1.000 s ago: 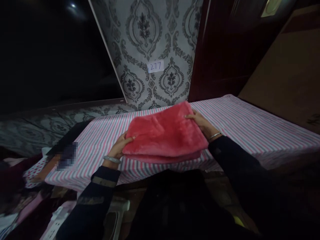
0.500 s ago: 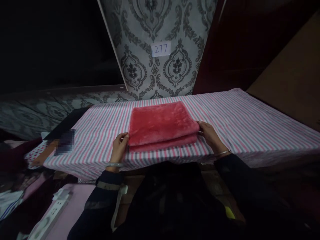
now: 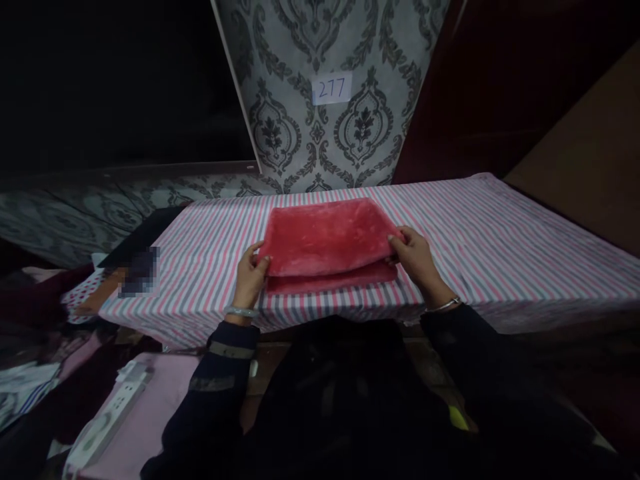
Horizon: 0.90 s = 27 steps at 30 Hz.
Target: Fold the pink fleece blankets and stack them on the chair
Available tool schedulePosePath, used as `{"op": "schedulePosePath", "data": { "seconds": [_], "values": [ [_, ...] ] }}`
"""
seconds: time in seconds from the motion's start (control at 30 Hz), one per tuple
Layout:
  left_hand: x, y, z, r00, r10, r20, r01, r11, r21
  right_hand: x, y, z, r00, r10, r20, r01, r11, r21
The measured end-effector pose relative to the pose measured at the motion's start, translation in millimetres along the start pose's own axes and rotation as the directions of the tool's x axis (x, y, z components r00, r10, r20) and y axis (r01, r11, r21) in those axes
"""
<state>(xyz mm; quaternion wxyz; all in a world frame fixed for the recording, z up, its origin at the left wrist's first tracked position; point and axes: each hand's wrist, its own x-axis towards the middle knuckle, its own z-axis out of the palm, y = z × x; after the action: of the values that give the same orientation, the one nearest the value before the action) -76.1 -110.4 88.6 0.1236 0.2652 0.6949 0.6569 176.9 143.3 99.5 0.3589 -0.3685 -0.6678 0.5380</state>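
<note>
A red plush cloth [image 3: 325, 233], folded in layers, lies on the striped table cover [image 3: 500, 247] in the head view. My left hand [image 3: 251, 272] pinches its near left corner, thumb on top. At the near right corner, my right hand [image 3: 413, 255] grips the cloth the same way, fingers tucked underneath. The upper layer's front edge is raised a little between my hands, and a lower layer shows beneath it. Whether the cloth is a towel or a small blanket I cannot tell.
A large dark screen [image 3: 120, 87] stands behind on the left. A paper marked 277 [image 3: 332, 88] is on the patterned wall. Lower left, a white power strip [image 3: 113, 413] rests on a pink surface [image 3: 155, 407]. A pixelated patch covers something at the table's left end.
Both hands have closed more firmly on the near corners, thumbs now over the top. The upper layer's front edge has lifted slightly. The view has shifted a little.
</note>
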Motion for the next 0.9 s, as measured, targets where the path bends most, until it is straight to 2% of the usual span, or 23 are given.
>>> {"op": "schedulePosePath", "data": {
  "seconds": [0.07,0.23,0.37,0.43,0.47,0.53,0.57,0.63,0.73,0.8,0.83,0.9],
  "values": [
    [3.1,-5.5,-3.0,0.997,0.067,-0.024,-0.066,0.997,0.047,-0.2,5.8,1.1,0.999,-0.044,-0.026,0.045,0.999,0.012],
    [-1.0,-27.5,-12.5,0.992,-0.043,0.118,0.02,0.982,0.186,-6.0,32.8,-5.2,0.999,0.022,-0.041,-0.028,0.991,-0.133],
    [-7.9,-28.0,-20.3,0.991,-0.062,0.118,0.035,0.975,0.218,-13.6,44.0,-17.8,0.997,0.0,-0.071,-0.003,0.999,-0.042],
    [-13.4,-22.5,-21.1,0.999,0.03,0.027,-0.037,0.948,0.316,-18.2,49.5,-24.5,0.994,0.007,-0.108,-0.007,1.0,0.007],
    [-17.1,-19.2,-19.2,0.992,0.126,-0.028,-0.105,0.914,0.391,-20.5,53.0,-27.3,0.994,0.02,-0.107,-0.018,1.0,0.018],
    [-26.2,-12.4,-8.3,0.934,0.354,-0.051,-0.27,0.789,0.552,-24.3,60.7,-31.0,0.997,0.036,-0.066,-0.036,0.999,0.007],
    [-31.4,-9.0,0.8,0.895,0.446,0.006,-0.357,0.708,0.609,-25.7,64.3,-31.7,0.999,0.03,-0.033,-0.03,0.999,-0.011],
    [-41.8,-2.4,25.3,0.824,0.516,0.233,-0.527,0.549,0.648,-27.8,69.3,-31.1,1.0,-0.004,0.027,0.005,0.999,-0.054],
    [-52.0,5.8,66.4,0.692,0.411,0.593,-0.721,0.357,0.595,-31.4,69.8,-26.7,0.996,-0.013,0.088,0.017,0.999,-0.047],
    [-53.5,9.0,88.2,0.626,0.323,0.71,-0.78,0.271,0.564,-35.3,67.0,-22.3,0.991,0.032,0.126,-0.039,0.998,0.045],
    [-53.2,9.7,96.3,0.613,0.292,0.734,-0.79,0.246,0.562,-37.5,65.3,-19.7,0.987,0.06,0.152,-0.078,0.99,0.114],
    [-51.7,9.2,107.1,0.624,0.251,0.74,-0.781,0.219,0.585,-40.5,61.7,-14.5,0.976,0.101,0.193,-0.15,0.953,0.262]
  ]
}}
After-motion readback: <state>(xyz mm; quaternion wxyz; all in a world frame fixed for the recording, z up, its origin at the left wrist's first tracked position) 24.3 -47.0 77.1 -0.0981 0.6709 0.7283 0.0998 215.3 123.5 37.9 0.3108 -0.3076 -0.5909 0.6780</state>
